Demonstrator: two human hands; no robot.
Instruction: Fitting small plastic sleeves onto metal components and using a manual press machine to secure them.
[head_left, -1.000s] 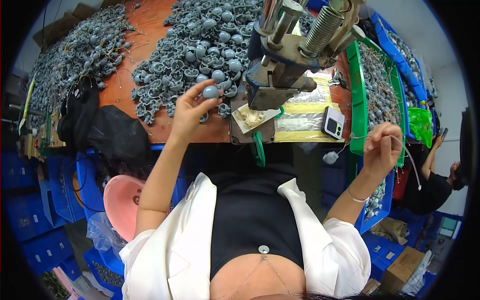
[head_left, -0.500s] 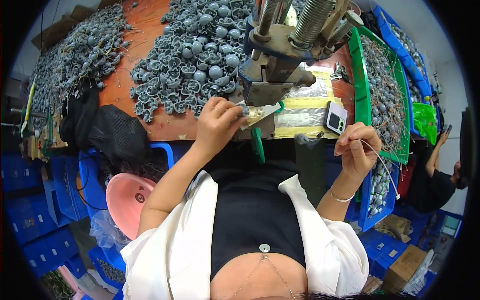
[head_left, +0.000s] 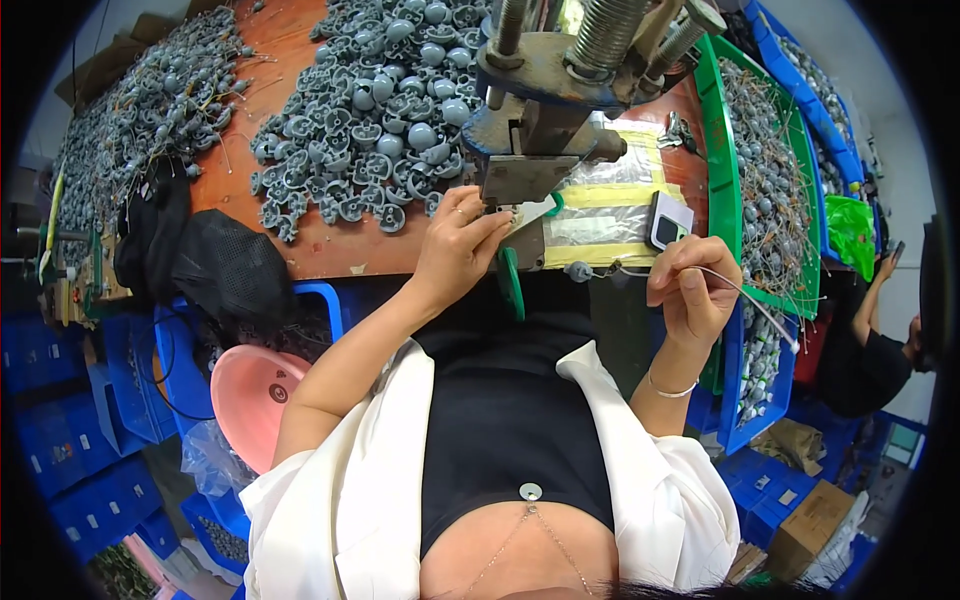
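Note:
At the base of the press [head_left: 530,180], my left hand [head_left: 460,240] pinches with its fingertips right under the press head. A small grey plastic shell was in those fingertips a moment ago; now the fingers and press head mostly hide it. My right hand [head_left: 697,285] is closed on a thin white cable [head_left: 750,300], held out to the right in front of the table edge. From its left side the cable runs to a grey ball-shaped piece [head_left: 578,271] hanging by the edge. Green-handled scissors [head_left: 511,285] lie beside the press base, one handle over the edge.
Loose grey shells [head_left: 385,130] are heaped behind my left hand, with wired pieces [head_left: 160,100] piled farther left. A phone [head_left: 670,220] lies near my right hand, beside a green tray [head_left: 722,170] of wired pieces. Below stands a pink basin [head_left: 240,400]. Another person [head_left: 870,350] is at far right.
My left hand has moved slightly right, its fingertips now under the press head. My right hand has shifted a little left and up, and the grey ball-shaped piece has swung left.

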